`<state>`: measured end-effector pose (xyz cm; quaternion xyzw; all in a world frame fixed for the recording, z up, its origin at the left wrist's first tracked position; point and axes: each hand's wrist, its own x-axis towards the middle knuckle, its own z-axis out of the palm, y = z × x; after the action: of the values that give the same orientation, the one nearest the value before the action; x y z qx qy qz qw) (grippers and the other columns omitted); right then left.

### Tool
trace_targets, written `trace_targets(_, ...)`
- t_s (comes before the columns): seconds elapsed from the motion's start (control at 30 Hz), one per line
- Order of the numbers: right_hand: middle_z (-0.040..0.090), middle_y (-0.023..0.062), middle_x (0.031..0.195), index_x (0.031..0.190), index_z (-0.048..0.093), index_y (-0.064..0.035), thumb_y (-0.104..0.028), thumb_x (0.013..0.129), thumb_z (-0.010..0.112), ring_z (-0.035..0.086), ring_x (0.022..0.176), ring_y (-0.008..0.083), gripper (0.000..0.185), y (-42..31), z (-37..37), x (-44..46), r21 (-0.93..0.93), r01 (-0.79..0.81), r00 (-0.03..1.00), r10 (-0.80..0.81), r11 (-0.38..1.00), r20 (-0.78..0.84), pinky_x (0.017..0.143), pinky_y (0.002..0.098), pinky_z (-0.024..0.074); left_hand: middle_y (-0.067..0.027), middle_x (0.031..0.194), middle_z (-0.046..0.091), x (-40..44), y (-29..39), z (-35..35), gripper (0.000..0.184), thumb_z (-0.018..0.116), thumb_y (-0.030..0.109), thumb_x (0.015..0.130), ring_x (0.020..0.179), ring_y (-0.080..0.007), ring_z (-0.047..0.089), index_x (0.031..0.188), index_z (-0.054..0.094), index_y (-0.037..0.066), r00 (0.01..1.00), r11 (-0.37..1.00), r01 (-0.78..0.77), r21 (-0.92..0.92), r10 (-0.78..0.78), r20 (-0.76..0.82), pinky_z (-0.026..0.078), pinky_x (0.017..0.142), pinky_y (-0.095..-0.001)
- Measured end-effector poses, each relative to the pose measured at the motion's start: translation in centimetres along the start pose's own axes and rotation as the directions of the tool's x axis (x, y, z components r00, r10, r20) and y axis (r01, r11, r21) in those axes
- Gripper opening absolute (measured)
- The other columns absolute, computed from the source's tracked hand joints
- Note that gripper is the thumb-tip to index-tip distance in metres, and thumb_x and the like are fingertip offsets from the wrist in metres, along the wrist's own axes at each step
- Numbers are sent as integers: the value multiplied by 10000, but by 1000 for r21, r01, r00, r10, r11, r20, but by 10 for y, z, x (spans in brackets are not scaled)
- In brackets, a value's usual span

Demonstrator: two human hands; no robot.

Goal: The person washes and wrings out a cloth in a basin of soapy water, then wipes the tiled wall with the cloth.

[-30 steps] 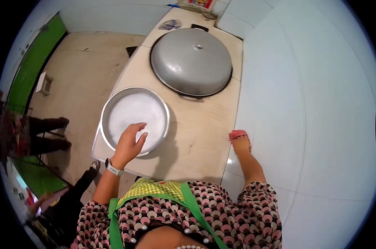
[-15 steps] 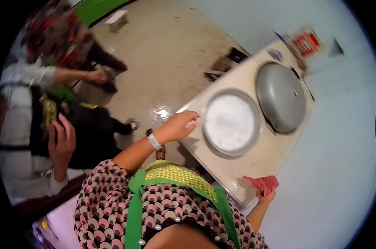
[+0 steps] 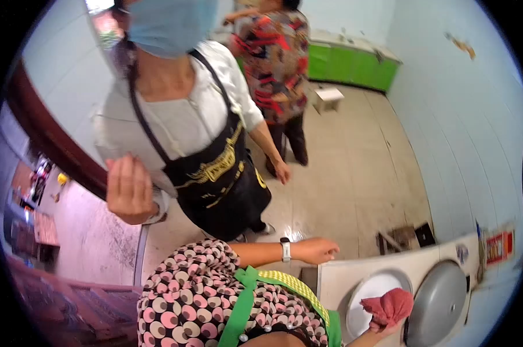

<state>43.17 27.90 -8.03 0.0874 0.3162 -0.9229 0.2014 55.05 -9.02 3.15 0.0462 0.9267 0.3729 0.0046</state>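
Note:
My right hand [image 3: 381, 329] is closed on a bunched red cloth [image 3: 390, 306], raised over a round metal pan [image 3: 354, 315]. The cloth hides part of the pan, whose inside looks white. Empty and loosely curled, with the fingers a little apart, my left hand [image 3: 314, 250] hangs by the near corner of the counter [image 3: 345, 269], a watch on its wrist. Beside the pan a large grey domed lid [image 3: 440, 303] rests on the counter.
A person in a mask and black apron [image 3: 215, 173] stands close on my left, one hand raised. Farther back is another person in a patterned top [image 3: 276, 63]. A white stool [image 3: 329, 98] stands near green cabinets [image 3: 348, 66]. A tiled wall [image 3: 469, 144] runs along the right.
My view has swung up and left toward the masked person. My right hand has lifted the red cloth from beside the counter's near end to over the pan. My left hand has drawn away from the pan.

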Motion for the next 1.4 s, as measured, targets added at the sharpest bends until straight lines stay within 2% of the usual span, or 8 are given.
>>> trace_targets(0.4, 478, 168, 1275, 1291, 416, 2, -282, 852, 463, 455, 1163, 362, 525, 107, 59, 178, 311, 52, 978, 14, 949, -207, 901, 524, 422, -170, 919, 616, 27, -98, -93, 322, 533, 203, 853, 841, -300, 597, 1082, 532, -23, 970, 985, 170, -28, -172, -170, 466, 740, -381)
trace_targets(0.5, 542, 163, 1144, 1240, 452, 15, -214, 797, 483, 540, 999, 338, 500, 100, 42, 202, 358, -299, 718, -39, 885, 695, 786, 515, 478, -169, 932, 620, 51, -96, -95, 325, 533, 213, 858, 841, -304, 599, 1094, 533, -11, 978, 983, 179, -46, -182, -99, 466, 744, -381)
trace_targets(0.57, 491, 58, 752, 954, 521, -80, -150, 763, 481, 463, 601, 222, 207, 74, 79, 153, 296, -142, 836, -46, 945, 547, 553, 393, 448, -162, 946, 624, 62, -88, -89, 330, 528, 227, 868, 847, -314, 598, 1110, 531, 2, 978, 982, 185, 29, -180, -109, 467, 755, -376)
trace_targets(0.63, 468, 15, 701, 855, 489, -106, -128, 768, 482, 460, 572, 166, 90, 56, 66, 159, 777, -280, 960, 186, 564, 210, 510, 363, 410, -164, 970, 625, 84, -83, -92, 329, 524, 239, 881, 868, -311, 602, 1121, 533, 15, 987, 988, 157, 11, -156, -40, 471, 767, -377)
trace_targets(0.77, 441, -24, 667, 744, 456, -147, -104, 806, 441, 431, 549, 127, 77, -19, 135, 121, 751, -336, 941, 166, 569, 294, 459, 307, 351, -165, 1000, 625, 132, -42, -85, 331, 530, 234, 886, 900, -279, 610, 1134, 528, 14, 983, 983, 180, -25, -180, -24, 481, 775, -372)
trace_targets(0.97, 415, 18, 689, 757, 431, -126, -122, 862, 403, 450, 626, 159, 108, -123, 109, 184, 760, -431, 848, -71, 487, 526, 499, 366, 390, -154, 957, 634, 249, 15, -55, 305, 559, 216, 867, 874, -269, 619, 1100, 554, 18, 987, 987, 152, 42, -150, -50, 488, 750, -358)
trace_targets(1.23, 553, 86, 952, 1111, 518, -47, -215, 924, 375, 533, 777, 237, 289, -191, 94, 184, 460, 281, 893, -54, 843, -447, 701, 362, 463, -150, 893, 626, 312, 49, -48, 278, 583, 184, 844, 840, -261, 615, 1063, 562, 15, 985, 985, 169, 38, -170, 9, 479, 742, -342)
trace_targets(1.4, 552, 111, 954, 1134, 497, -16, -248, 930, 358, 549, 803, 257, 339, -218, 23, 272, 563, 303, 941, -147, 769, -305, 723, 411, 480, -154, 970, 632, 429, 55, -31, 288, 585, 183, 853, 889, -252, 617, 1079, 565, 6, 990, 993, 110, 52, -114, 87, 478, 738, -331)
